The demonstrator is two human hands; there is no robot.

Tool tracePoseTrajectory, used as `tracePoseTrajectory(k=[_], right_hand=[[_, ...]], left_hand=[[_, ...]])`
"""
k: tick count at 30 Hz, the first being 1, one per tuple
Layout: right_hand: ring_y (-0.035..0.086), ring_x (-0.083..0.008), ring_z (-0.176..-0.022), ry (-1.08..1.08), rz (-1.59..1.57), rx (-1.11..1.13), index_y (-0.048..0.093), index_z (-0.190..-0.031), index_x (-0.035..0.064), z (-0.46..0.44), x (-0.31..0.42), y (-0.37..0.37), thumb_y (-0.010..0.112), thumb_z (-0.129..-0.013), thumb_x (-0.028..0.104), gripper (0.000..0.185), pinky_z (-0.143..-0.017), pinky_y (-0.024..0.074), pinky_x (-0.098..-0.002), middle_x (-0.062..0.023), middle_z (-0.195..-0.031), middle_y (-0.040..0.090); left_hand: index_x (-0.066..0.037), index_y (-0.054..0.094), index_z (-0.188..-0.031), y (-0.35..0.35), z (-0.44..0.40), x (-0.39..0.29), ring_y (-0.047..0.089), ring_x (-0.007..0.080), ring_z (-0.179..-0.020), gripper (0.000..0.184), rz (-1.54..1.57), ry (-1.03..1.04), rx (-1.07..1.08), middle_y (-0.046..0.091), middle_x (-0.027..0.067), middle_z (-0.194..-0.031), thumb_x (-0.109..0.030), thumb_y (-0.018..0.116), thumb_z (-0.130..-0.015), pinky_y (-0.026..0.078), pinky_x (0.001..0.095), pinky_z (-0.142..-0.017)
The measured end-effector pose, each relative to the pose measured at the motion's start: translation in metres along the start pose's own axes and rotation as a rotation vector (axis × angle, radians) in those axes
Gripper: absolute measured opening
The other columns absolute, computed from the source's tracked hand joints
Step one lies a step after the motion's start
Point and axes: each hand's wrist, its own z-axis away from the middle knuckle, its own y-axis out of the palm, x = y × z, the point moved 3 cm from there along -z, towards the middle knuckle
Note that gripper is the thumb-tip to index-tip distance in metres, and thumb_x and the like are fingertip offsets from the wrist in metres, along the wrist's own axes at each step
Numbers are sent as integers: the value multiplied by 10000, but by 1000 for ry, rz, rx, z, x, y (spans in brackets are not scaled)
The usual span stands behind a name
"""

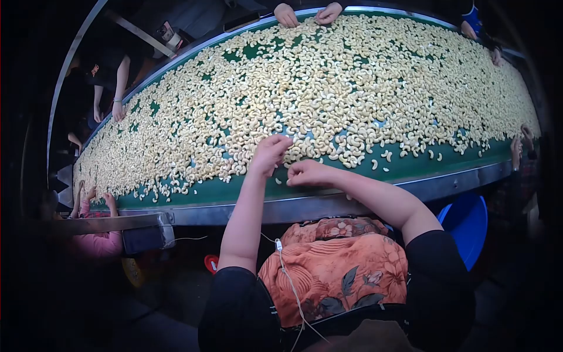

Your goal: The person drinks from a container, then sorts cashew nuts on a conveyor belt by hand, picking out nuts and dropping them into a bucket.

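Pale cashew nuts lie in a thick spread over a green belt. My left hand is over the near edge of the nuts, its fingers curled together around something I cannot make out. Just to its right and slightly nearer to me, my right hand is held low over the bare green strip, with thumb and fingers pinched together. Whatever it may hold is hidden or too small to name. The two hands are close but apart, with a few loose nuts between and beside them.
A metal rail runs along the belt's near side. Other people's hands are at the far edge, the left side and the right end. A blue tub stands below at right, a red item at lower left.
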Motion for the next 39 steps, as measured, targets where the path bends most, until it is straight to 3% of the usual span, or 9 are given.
tracePoseTrajectory(k=[3,5,7,13,21,27,30,34,39], right_hand=[[401,-59,-537,96,-674,93,513,-783,96,57,-8,-3,619,-803,179,135,-459,305,-202,34,-667,487],[360,-35,-525,84,-853,29,498,-786,110,83,-15,-16,616,-823,203,155,-445,268,-182,51,-659,455],[347,-38,-507,93,-933,-106,488,-782,115,103,-25,-35,607,-837,221,168,-431,253,-179,48,-655,443],[517,-141,-544,-186,185,-730,584,-771,12,95,-9,-107,600,-803,270,261,-481,389,-299,-54,-583,530],[612,-329,-735,-76,1007,-654,564,-824,14,51,0,-129,491,-749,66,116,-641,471,-425,-162,-759,619],[453,-79,-510,-262,-925,-129,581,-900,110,126,-55,-179,576,-848,239,139,-474,383,-205,30,-651,516],[356,-40,-472,-65,-1144,-614,512,-787,111,180,-41,-176,571,-858,310,220,-403,261,-178,24,-607,440],[366,-25,-487,-57,-641,-555,531,-818,107,181,-59,-190,556,-869,336,236,-398,255,-173,29,-618,439],[589,-309,-798,-85,791,-779,546,-1000,53,153,-50,-174,572,-801,188,243,-726,460,-390,-127,-899,596]], left_hand=[[-32,611,-927,58,-32,5,491,84,-494,202,-624,559,34,562,23,-623,-193,616,-804,403,252,-451],[-37,616,-919,92,-40,-10,614,325,-743,224,-924,444,-118,631,175,-795,-199,590,-766,477,402,-660],[-49,606,-887,106,-64,-5,605,341,-737,187,-1210,390,-212,629,176,-782,-185,576,-762,474,424,-666],[-28,585,-843,99,-64,-1,605,205,-589,141,-946,240,-200,594,117,-666,-138,579,-755,476,336,-539],[-34,608,-895,89,-51,6,511,72,-486,156,-659,183,-198,550,21,-624,-131,617,-773,421,232,-445],[-17,624,-774,128,-28,-3,589,181,-571,146,-1037,139,-98,618,116,-680,-152,596,-727,469,299,-537],[-24,615,-764,136,-24,11,596,258,-632,167,-1233,204,-148,605,146,-676,-169,614,-681,476,344,-602],[-10,608,-776,127,-27,21,582,157,-584,187,-952,180,-65,614,91,-654,-175,639,-693,449,277,-553],[-32,625,-884,142,-21,14,523,68,-559,237,-790,171,-42,563,2,-625,-228,642,-753,417,224,-523]])
